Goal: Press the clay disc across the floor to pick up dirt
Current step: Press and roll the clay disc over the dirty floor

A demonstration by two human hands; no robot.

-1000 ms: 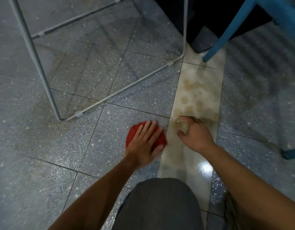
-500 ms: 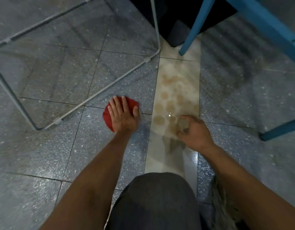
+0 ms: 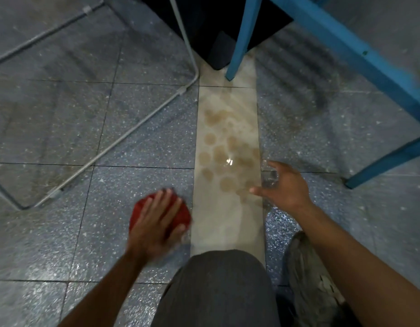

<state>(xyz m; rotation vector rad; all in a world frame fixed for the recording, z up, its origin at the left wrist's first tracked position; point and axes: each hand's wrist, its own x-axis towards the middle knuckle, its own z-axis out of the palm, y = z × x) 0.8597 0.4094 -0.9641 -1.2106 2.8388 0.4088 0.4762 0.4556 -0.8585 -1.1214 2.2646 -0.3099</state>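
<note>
- Frame (image 3: 124, 135): metal, 10 o'clock.
- Disc (image 3: 138, 208): red, 7 o'clock, on grey floor (image 3: 62, 232); drawn back from the frame toward 6.
- Left hand (image 3: 157, 220): flat on the disc, fingers straight and slightly spread; wiping stroke likely continues.
- Strip (image 3: 228, 220): pale, brown rings at 12.
- Right hand (image 3: 287, 185): 4 o'clock, shifted to the strip's edge, fingers curved round a clear thing (image 3: 269, 178).

light: dim | glare: small glint on pale floor strip (image 3: 229, 161) | blur: left hand (image 3: 154, 223) smeared | edges: wide-angle bending
</note>
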